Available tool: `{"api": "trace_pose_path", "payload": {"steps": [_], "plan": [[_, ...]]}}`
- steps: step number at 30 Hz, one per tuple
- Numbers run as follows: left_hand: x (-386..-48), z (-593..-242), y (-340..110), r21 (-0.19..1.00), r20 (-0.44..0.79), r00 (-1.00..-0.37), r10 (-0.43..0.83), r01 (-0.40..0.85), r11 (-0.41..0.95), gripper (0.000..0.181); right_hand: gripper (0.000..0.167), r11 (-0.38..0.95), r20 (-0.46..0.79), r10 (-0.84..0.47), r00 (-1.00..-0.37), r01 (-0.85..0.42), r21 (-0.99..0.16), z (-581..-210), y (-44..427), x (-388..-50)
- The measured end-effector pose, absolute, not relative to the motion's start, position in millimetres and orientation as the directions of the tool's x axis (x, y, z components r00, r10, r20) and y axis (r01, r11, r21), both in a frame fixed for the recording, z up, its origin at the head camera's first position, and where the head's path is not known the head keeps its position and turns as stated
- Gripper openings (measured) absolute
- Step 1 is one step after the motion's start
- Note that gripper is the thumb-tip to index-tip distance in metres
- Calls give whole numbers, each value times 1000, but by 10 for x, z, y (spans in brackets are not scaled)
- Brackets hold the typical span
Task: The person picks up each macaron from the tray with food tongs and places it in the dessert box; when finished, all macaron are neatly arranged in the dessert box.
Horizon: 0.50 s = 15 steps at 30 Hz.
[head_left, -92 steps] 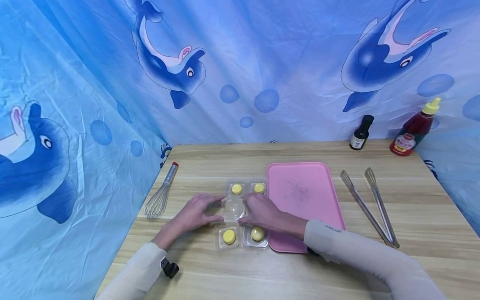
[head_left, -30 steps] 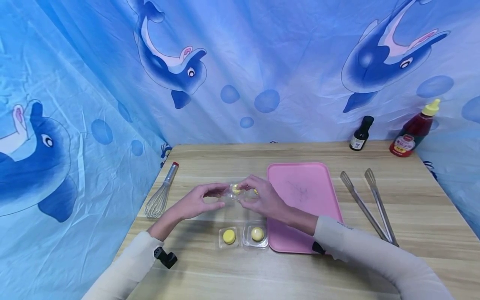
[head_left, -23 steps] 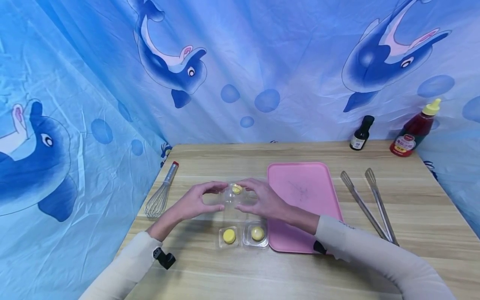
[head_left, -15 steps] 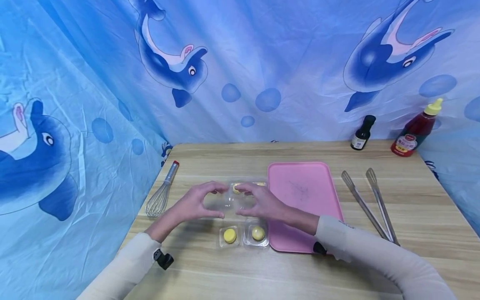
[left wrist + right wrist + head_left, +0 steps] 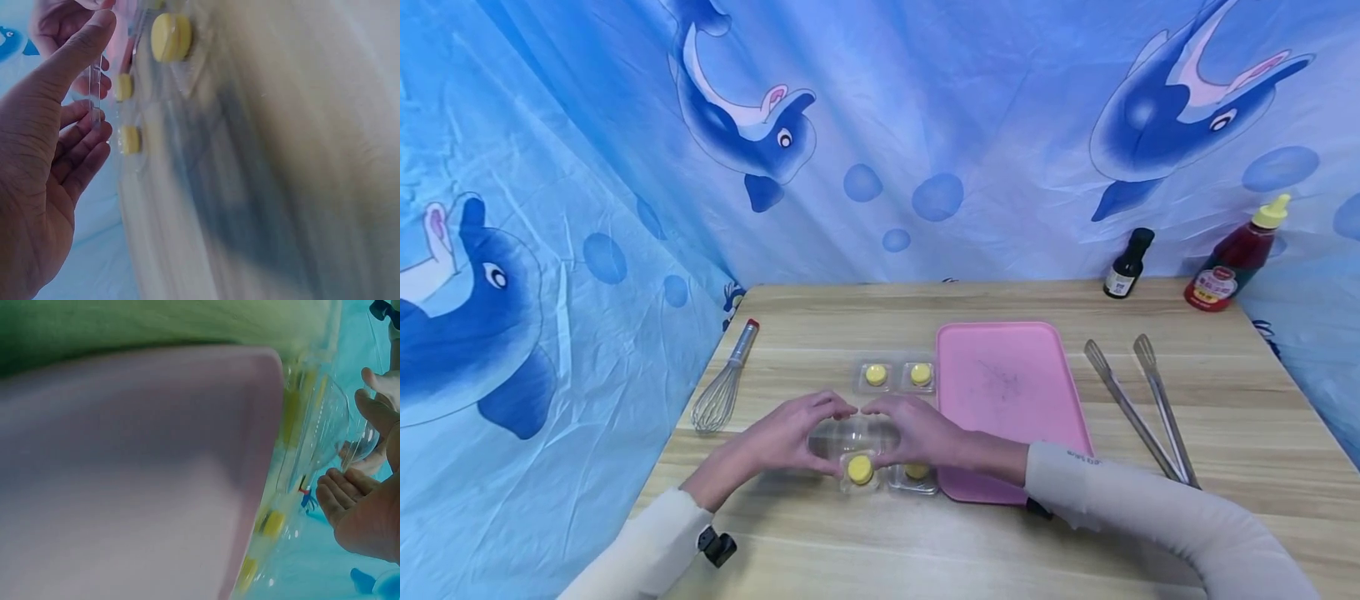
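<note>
Between both hands is a clear domed plastic lid (image 5: pixel 854 431), gripped by its edges. My left hand (image 5: pixel 786 433) holds its left side, thumb toward the near edge and fingers at the far edge. On the opposite side my right hand (image 5: pixel 919 429) does likewise; the dome (image 5: pixel 367 442) shows between the fingers in the right wrist view. Just beyond the thumbs lies a yellow macaron (image 5: pixel 860 470) in a clear square holder. A second near macaron (image 5: pixel 916 472), under a clear dome, is partly hidden by my right hand. Two more macarons (image 5: pixel 876 375) sit in holders behind.
A pink tray (image 5: pixel 1003 375) lies to the right, under my right forearm. Metal tongs (image 5: pixel 1138 412) rest farther right and a whisk (image 5: pixel 726 379) at left. A dark bottle (image 5: pixel 1127 263) and a red sauce bottle (image 5: pixel 1232 262) stand at the back right.
Both hands have moved from around the far-left macaron toward the near-left one, uncovering the far pair. They have drawn closer together, with the clear lid between them.
</note>
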<state>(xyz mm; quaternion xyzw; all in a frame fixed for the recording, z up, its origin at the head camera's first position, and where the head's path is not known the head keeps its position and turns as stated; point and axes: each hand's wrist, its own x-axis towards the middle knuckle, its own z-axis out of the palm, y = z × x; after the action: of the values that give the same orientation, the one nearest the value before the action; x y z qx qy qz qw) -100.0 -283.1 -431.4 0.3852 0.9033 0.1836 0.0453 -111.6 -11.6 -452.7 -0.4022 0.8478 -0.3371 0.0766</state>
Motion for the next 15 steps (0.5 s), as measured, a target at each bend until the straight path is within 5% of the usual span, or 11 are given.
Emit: {"api": "trace_pose_path", "payload": {"steps": [15], "plan": [[-758, -4527, -2875, 337, 83, -702, 708, 688, 643, 92, 82, 523, 88, -725, -683, -629, -575, -4646, -196, -903]]}}
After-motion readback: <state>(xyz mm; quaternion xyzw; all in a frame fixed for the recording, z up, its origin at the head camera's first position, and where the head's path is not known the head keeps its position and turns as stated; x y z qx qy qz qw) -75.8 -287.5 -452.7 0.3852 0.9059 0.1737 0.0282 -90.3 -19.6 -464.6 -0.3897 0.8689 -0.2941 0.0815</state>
